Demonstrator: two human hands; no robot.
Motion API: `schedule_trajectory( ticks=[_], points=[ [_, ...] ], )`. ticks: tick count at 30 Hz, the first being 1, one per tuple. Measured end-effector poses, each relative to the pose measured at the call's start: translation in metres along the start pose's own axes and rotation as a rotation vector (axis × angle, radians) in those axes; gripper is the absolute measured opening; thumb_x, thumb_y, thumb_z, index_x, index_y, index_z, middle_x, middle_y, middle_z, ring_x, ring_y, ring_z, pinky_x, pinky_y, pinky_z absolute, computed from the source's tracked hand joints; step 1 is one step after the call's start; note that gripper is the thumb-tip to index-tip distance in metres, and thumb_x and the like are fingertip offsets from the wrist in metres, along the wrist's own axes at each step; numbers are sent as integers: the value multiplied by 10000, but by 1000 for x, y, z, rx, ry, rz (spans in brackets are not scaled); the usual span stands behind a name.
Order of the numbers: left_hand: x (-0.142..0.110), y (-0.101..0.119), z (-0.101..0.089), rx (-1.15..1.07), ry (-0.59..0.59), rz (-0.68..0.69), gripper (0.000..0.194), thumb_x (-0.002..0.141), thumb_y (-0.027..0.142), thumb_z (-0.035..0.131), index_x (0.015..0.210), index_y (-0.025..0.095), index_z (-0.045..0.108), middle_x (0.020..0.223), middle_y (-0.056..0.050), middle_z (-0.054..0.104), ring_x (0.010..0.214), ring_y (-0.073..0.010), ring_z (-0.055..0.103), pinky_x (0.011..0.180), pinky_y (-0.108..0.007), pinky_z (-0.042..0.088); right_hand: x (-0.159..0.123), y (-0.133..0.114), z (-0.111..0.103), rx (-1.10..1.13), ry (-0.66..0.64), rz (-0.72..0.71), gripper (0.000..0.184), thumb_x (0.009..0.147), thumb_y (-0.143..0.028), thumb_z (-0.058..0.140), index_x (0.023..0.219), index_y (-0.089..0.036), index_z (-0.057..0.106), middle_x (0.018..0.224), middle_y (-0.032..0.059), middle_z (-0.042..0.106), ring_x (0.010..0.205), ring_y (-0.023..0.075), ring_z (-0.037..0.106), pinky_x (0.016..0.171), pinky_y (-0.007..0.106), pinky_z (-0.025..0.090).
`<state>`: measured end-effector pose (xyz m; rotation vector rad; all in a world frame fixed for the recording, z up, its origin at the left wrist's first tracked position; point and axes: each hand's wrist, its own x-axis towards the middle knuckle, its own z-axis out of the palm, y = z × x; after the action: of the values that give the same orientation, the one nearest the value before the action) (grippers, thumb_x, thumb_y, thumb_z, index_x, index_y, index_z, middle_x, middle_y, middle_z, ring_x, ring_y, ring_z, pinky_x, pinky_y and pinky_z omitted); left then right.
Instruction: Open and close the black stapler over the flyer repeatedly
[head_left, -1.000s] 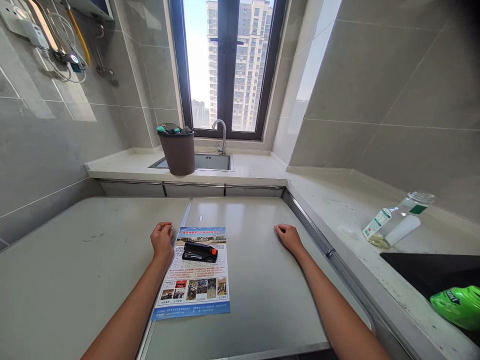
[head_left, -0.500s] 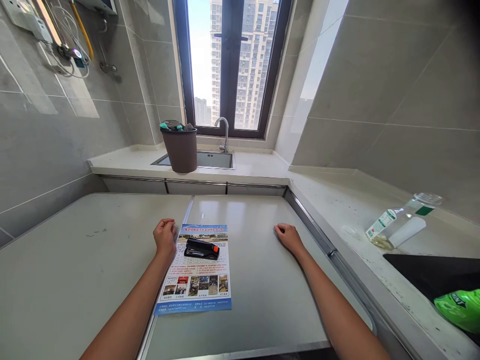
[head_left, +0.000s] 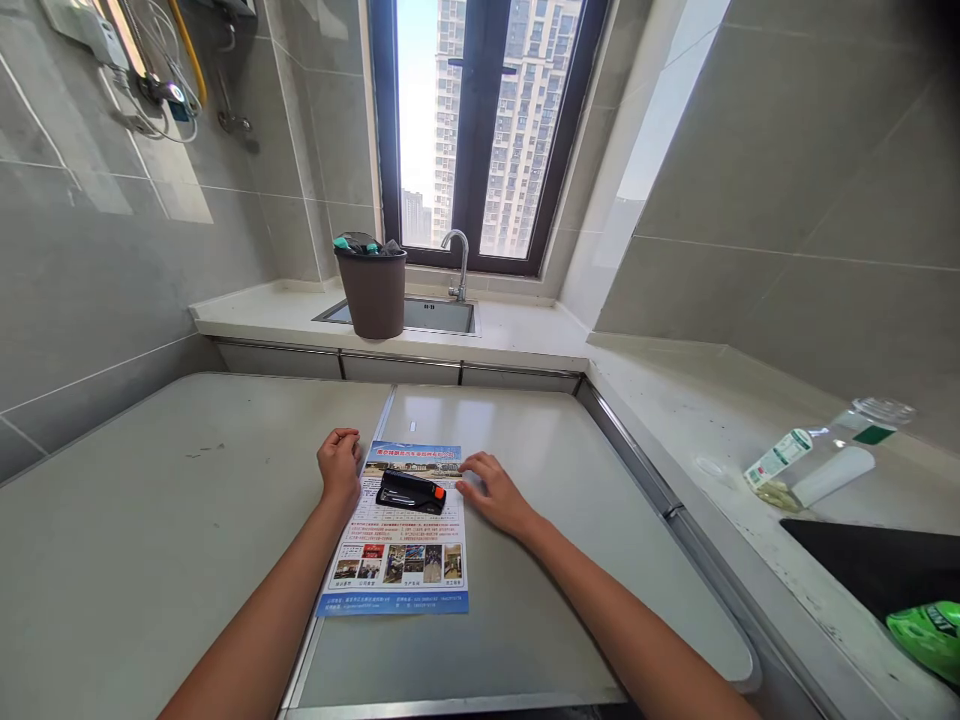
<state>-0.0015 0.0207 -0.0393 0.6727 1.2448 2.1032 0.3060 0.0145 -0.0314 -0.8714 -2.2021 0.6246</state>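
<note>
A printed leaflet (head_left: 397, 560) with a blue lower band lies flat on the pale table (head_left: 525, 600). On its upper part rests a black stapler (head_left: 410, 491) with an orange end. My left hand (head_left: 339, 468) sits at the leaflet's left edge with its fingers curled in, and nothing shows in it. My right hand (head_left: 495, 492) is at the leaflet's right edge, fingers spread toward the stapler's orange end, a short gap away from it.
A brown bin (head_left: 373, 286) stands by the sink (head_left: 439, 315) and tap (head_left: 459, 262) under the window. On the counter at right lie a clear bottle (head_left: 825, 462), a black hob (head_left: 870, 560) and a green object (head_left: 930, 635).
My right hand has moved left across the table from its right side to the leaflet's edge beside the stapler. The left hand has stayed put. The view has shifted slightly.
</note>
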Motion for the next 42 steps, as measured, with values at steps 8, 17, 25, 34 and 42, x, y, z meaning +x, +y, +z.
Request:
schedule_trajectory(
  ticks=[8,17,25,34,42],
  points=[
    [-3,3,2,20,-23,-19,143,628,198,680,724,186,575,499,103,366,398,-43,284,397,-186,187,39,-44,62,-4,-203,-46,297,871,-349,702,1130,-254,594,1067,48,654,991,235,594,849,339,452],
    [-2,1,2,64,-30,-27,119,632,199,674,718,186,594,526,87,381,420,-54,299,407,-198,198,6,-12,16,-31,-194,24,182,842,-250,669,999,-211,586,943,28,628,859,191,566,741,270,407],
    [-5,3,5,134,-59,1,85,641,198,665,700,200,604,513,70,383,445,-83,315,432,-214,207,-35,21,-52,-39,-151,114,251,876,-292,642,1113,-210,634,1013,40,664,895,211,591,791,306,432],
    [-48,21,26,556,-950,7,267,738,285,774,998,233,741,746,-18,610,667,-171,542,649,-270,438,-42,31,-61,-4,-158,41,283,868,-355,690,1115,-219,667,1001,56,644,953,228,573,844,331,444],
    [-89,11,47,962,-1393,621,432,931,421,619,1351,322,613,1344,-99,582,1214,-297,511,1050,-460,399,-42,25,-59,-2,-155,14,280,864,-388,720,1072,-206,680,976,50,676,897,219,599,796,313,439]
  ],
)
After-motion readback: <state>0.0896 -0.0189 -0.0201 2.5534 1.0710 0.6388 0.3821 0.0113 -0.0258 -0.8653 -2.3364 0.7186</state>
